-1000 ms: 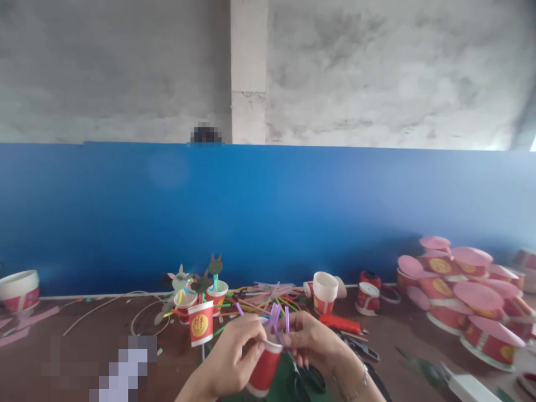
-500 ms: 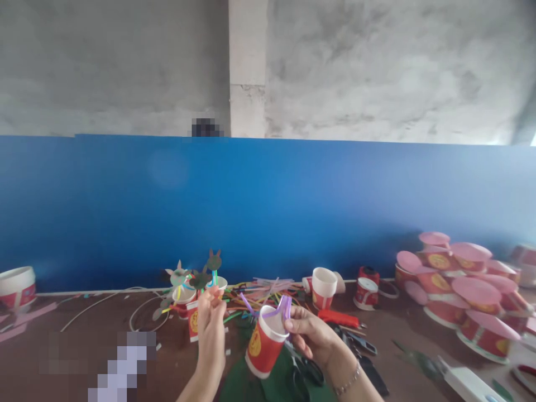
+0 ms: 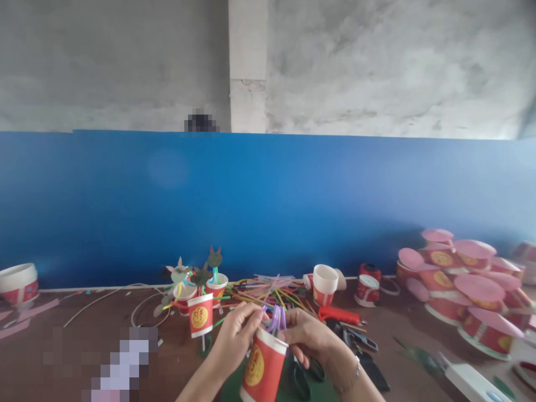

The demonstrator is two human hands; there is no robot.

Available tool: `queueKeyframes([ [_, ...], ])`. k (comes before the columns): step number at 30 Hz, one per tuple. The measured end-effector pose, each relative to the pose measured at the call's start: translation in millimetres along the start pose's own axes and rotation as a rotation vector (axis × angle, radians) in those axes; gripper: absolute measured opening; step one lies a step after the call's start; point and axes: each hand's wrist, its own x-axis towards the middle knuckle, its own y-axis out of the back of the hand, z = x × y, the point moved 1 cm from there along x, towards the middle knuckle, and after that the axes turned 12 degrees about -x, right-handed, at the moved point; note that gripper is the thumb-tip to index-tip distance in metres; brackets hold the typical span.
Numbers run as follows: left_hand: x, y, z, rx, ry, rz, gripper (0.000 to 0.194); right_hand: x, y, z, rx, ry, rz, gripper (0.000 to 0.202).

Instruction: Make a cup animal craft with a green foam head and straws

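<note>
A red paper cup [image 3: 264, 365] with a white rim and a yellow emblem is tilted at the bottom centre. Bent purple strips [image 3: 277, 319] rise from its mouth. My left hand [image 3: 237, 335] is at the rim's left side, thumb and fingers pinched on the end of a purple strip. On the right, my right hand [image 3: 312, 338] grips the rim and the purple strips beside it. Beneath the cup lies a green sheet [image 3: 234, 385], and black-handled scissors [image 3: 301, 379] are partly hidden behind the cup and my right hand.
Cups with animal-head figures [image 3: 201, 312] stand left of centre, near colourful strips [image 3: 272, 290]. White cup [image 3: 325, 285], red-handled tool [image 3: 341, 315] and black tools lie right of centre. Pink-topped cups [image 3: 479, 287] are stacked far right, before a blue partition [image 3: 268, 206].
My left hand has moved right and down from beside the figures to the cup's rim. The cup is lower, and its purple strips now stand bunched between my hands.
</note>
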Motion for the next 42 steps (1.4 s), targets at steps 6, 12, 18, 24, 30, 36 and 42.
queueKeyframes([
  [6,1.3,4.5,1.0,-0.121,0.069,0.003,0.036,-1.0,-5.3,-10.6,-0.044,0.003,0.092,0.031],
  [12,-3.5,14.3,10.0,-0.529,0.211,-0.085,0.035,-8.3,0.8,-19.6,0.001,0.101,0.165,0.038],
  [18,-1.0,11.4,13.4,-0.570,0.074,-0.035,0.020,-11.0,0.5,-23.4,-0.052,0.109,0.230,0.040],
  [24,-5.4,12.8,15.0,-0.365,0.005,-0.122,0.019,-11.4,-1.4,-23.5,-0.220,0.041,0.329,0.034],
  [30,-7.5,10.6,20.2,-0.251,-0.024,-0.157,0.023,-12.7,-1.3,-20.4,-0.274,0.088,0.326,0.038],
  [36,-7.7,16.8,15.1,-0.055,-0.122,-0.105,0.021,-15.8,-7.4,-32.0,-0.335,0.085,0.293,0.038],
  [42,-9.7,17.4,11.7,0.077,-0.255,-0.077,0.025,-18.5,-9.1,-37.5,-0.368,0.088,0.265,0.036],
])
